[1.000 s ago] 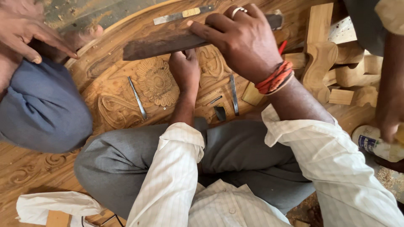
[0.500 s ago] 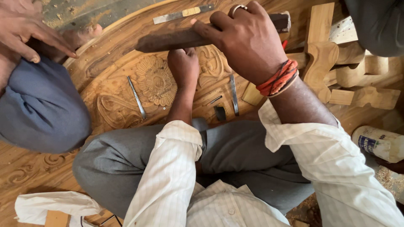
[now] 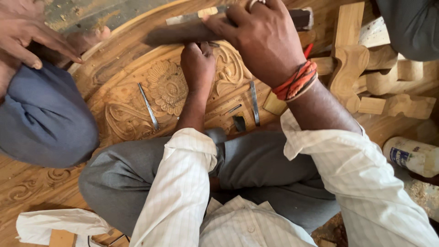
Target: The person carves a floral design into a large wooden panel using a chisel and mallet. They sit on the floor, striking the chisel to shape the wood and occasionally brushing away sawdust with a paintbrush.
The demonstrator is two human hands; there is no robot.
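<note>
My right hand (image 3: 263, 41), with red threads at the wrist, grips a dark wooden mallet bar (image 3: 178, 33) that lies level across the top of the view. Right under it, my left hand (image 3: 197, 61) is closed in a fist around a chisel (image 3: 211, 44) whose top just shows. The fist rests on a carved wooden panel (image 3: 123, 114), next to a carved flower (image 3: 168, 87). The chisel's blade is hidden by the fist.
Loose chisels (image 3: 148, 106) (image 3: 254, 103) lie on the panel. Another person's hand (image 3: 27, 32) and blue-grey knee (image 3: 41, 119) are at the left. Carved wooden pieces (image 3: 366, 68) are stacked at the right, a white bottle (image 3: 411, 155) below them, and a white cloth (image 3: 55, 224) at the bottom left.
The mallet has come down from a tilt to lie level just above my left fist. A second person's arm and hand, which was at the bottle on the right, has gone.
</note>
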